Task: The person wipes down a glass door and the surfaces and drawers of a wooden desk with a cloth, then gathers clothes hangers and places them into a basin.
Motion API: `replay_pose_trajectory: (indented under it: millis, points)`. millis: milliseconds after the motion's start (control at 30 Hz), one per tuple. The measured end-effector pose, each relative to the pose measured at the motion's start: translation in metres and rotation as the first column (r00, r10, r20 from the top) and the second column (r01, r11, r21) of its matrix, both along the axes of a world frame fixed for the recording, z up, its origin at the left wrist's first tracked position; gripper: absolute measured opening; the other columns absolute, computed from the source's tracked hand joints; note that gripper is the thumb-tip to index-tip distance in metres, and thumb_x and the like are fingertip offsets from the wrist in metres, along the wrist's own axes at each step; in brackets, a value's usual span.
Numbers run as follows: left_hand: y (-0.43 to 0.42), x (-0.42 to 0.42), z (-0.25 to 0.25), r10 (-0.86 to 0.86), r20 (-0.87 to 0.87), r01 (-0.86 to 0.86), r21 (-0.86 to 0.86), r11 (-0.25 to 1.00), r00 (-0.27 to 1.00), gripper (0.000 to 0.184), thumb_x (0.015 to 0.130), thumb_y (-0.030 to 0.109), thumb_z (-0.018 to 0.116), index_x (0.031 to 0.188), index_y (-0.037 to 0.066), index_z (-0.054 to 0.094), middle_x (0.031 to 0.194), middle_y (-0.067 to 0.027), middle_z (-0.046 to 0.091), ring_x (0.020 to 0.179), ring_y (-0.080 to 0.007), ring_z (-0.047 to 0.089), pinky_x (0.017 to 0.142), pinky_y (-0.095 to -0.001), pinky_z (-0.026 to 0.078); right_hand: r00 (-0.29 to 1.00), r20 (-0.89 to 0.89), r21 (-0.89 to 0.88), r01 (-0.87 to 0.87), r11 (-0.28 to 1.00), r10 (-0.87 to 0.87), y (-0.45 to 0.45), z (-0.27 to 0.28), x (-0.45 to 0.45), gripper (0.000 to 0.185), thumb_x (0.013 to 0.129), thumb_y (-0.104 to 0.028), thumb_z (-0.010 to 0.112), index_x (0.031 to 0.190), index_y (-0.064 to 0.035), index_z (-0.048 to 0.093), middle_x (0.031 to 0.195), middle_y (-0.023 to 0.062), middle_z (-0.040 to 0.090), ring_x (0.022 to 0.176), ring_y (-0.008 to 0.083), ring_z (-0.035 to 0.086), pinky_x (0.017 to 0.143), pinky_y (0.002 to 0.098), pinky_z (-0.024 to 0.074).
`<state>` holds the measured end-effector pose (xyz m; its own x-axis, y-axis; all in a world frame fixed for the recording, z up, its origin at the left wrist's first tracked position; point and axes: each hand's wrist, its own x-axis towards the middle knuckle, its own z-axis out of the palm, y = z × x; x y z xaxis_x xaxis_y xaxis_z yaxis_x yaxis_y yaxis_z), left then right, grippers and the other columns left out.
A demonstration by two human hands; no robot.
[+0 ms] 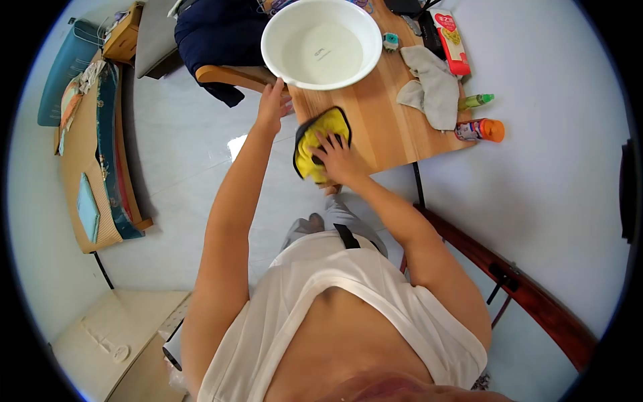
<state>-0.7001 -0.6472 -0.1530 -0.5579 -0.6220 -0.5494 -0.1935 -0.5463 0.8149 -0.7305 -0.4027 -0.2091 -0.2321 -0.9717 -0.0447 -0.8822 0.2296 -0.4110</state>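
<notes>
Wiping, looks like: right hand (340,161) splayed on yellow cloth (329,122), left hand (271,106) by basin (321,83), grip unclear; next needs even pressure.

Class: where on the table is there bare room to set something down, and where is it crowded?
Bare: the table between basin, yellow cloth, grey cloth and near edge. Crowded: the right side, with grey cloth, red packet, green bottle and can.
</notes>
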Motion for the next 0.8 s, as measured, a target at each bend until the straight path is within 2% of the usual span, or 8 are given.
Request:
replay_pose_trajectory:
  millis: [100, 133, 267, 467, 600, 667, 767, 800]
  points:
    - [-0.017, -0.041, -0.008, -0.004, -0.031, 0.006, 0.074, 0.997, 1.0, 0.051, 0.09, 0.046, 0.061, 0.127, 0.014, 0.045, 0.118, -0.0086, 0.05, 0.097, -0.0241, 0.057, 0.088, -0.0401, 0.048, 0.998, 0.024, 0.067, 0.05, 0.997, -0.052, 0.049, 0.002, -0.012, 0.079, 0.065, -0.03, 0.082, 0.136, -0.0235, 0.048, 0.152, 0.0113, 0.028, 0.14, 0.0401, 0.024, 0.111, 0.0583, 0.0223]
    - [-0.014, -0.047, 0.0, -0.004, -0.002, 0.004, 0.056, 0.998, 1.0, 0.043, 0.088, 0.032, 0.065, 0.123, 0.014, 0.046, 0.109, -0.0093, 0.054, 0.088, -0.0229, 0.059, 0.078, -0.0384, 0.051, 0.996, 0.025, 0.096, 0.084, 0.992, -0.087, 0.063, 0.001, -0.018, 0.08, 0.064, -0.029, 0.083, 0.137, -0.0238, 0.048, 0.152, 0.0109, 0.028, 0.14, 0.0398, 0.024, 0.111, 0.0576, 0.0223]
    - [-0.009, -0.059, -0.027, 0.044, 0.041, -0.047, 0.073, 0.996, 0.998, 0.044, 0.076, 0.004, 0.063, 0.117, 0.012, 0.048, 0.096, -0.0106, 0.059, 0.078, -0.0219, 0.059, 0.061, -0.0339, 0.051, 0.944, -0.033, 0.06, 0.33, 0.942, -0.329, 0.104, -0.005, -0.038, 0.081, 0.066, -0.027, 0.082, 0.138, -0.0241, 0.045, 0.153, 0.0104, 0.026, 0.141, 0.0398, 0.022, 0.112, 0.0569, 0.0214]
    - [0.062, -0.046, 0.005, 0.109, -0.018, -0.109, -0.025, 0.994, 0.994, 0.04, 0.085, 0.004, 0.062, 0.121, 0.008, 0.046, 0.097, -0.0126, 0.061, 0.071, -0.0225, 0.061, 0.054, -0.0328, 0.052, 0.905, -0.056, 0.027, 0.424, 0.905, -0.422, 0.103, -0.01, -0.022, 0.074, 0.073, -0.025, 0.077, 0.139, -0.0206, 0.044, 0.154, 0.0135, 0.023, 0.14, 0.0434, 0.02, 0.111, 0.06, 0.02]
    - [0.09, -0.037, -0.009, -0.035, 0.008, 0.034, 0.1, 0.994, 0.999, 0.041, 0.086, 0.003, 0.061, 0.124, 0.004, 0.044, 0.1, -0.0145, 0.06, 0.077, -0.0236, 0.063, 0.054, -0.0314, 0.053, 0.924, -0.031, 0.023, 0.381, 0.924, -0.38, 0.095, -0.015, 0.006, 0.073, 0.074, -0.036, 0.076, 0.138, -0.0196, 0.045, 0.153, 0.0149, 0.025, 0.138, 0.0455, 0.021, 0.108, 0.063, 0.0203]
    - [0.101, -0.03, -0.012, -0.09, 0.016, 0.086, 0.179, 0.98, 0.996, 0.043, 0.086, -0.001, 0.059, 0.125, 0.0, 0.041, 0.104, -0.0158, 0.059, 0.081, -0.0257, 0.064, 0.053, -0.0301, 0.053, 0.933, -0.015, 0.032, 0.36, 0.932, -0.359, 0.085, -0.018, 0.025, 0.075, 0.073, -0.034, 0.077, 0.139, -0.0215, 0.045, 0.154, 0.0143, 0.024, 0.139, 0.0451, 0.02, 0.109, 0.0624, 0.0194]
    - [0.124, -0.019, 0.005, 0.0, -0.064, 0.008, 0.136, 0.991, 0.998, 0.041, 0.086, -0.001, 0.058, 0.124, -0.002, 0.042, 0.103, -0.0163, 0.06, 0.083, -0.0277, 0.065, 0.055, -0.0327, 0.054, 0.95, -0.011, 0.037, 0.311, 0.95, -0.311, 0.065, -0.018, 0.048, 0.07, 0.074, -0.036, 0.075, 0.136, -0.0201, 0.047, 0.154, 0.0136, 0.025, 0.138, 0.0468, 0.021, 0.109, 0.0619, 0.0203]
    - [0.133, -0.018, -0.016, 0.001, -0.142, 0.025, 0.181, 0.983, 0.99, 0.049, 0.085, 0.0, 0.059, 0.129, -0.001, 0.039, 0.108, -0.0192, 0.06, 0.086, -0.0293, 0.066, 0.058, -0.0344, 0.055, 0.957, -0.022, 0.055, 0.291, 0.955, -0.29, 0.06, -0.022, 0.052, 0.069, 0.076, -0.037, 0.073, 0.137, -0.0197, 0.047, 0.154, 0.0143, 0.025, 0.137, 0.0471, 0.022, 0.109, 0.0616, 0.0204]
